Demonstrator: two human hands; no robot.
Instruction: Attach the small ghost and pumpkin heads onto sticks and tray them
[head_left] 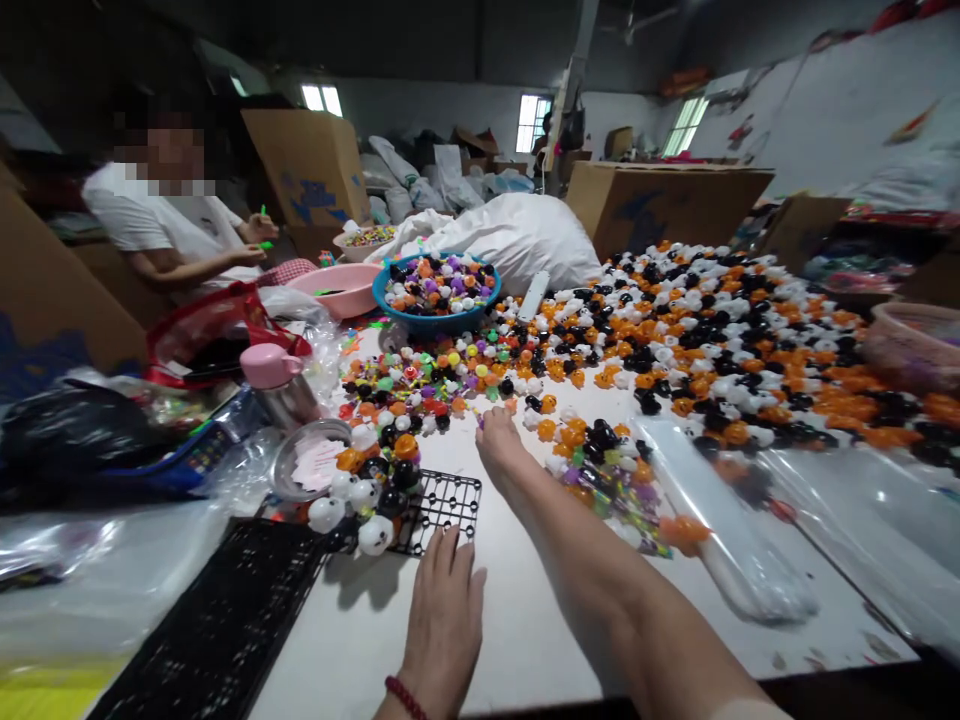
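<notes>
My left hand (442,610) lies flat on the white table (517,640), fingertips at the near edge of a small black grid tray (446,505) that carries several white, black and orange balls (375,490). My right hand (499,440) is stretched forward and reaches into the loose small balls (525,395) in the middle of the table; its fingers are curled among them and I cannot tell whether they hold one. A pile of small coloured pieces (607,480) lies just right of my right forearm.
A big spread of orange, black and white balls (735,340) covers the right half. A blue bowl (435,315) of mixed balls and a pink basin (345,290) stand behind. Another black grid tray (225,620) lies front left. A person in white sits at far left.
</notes>
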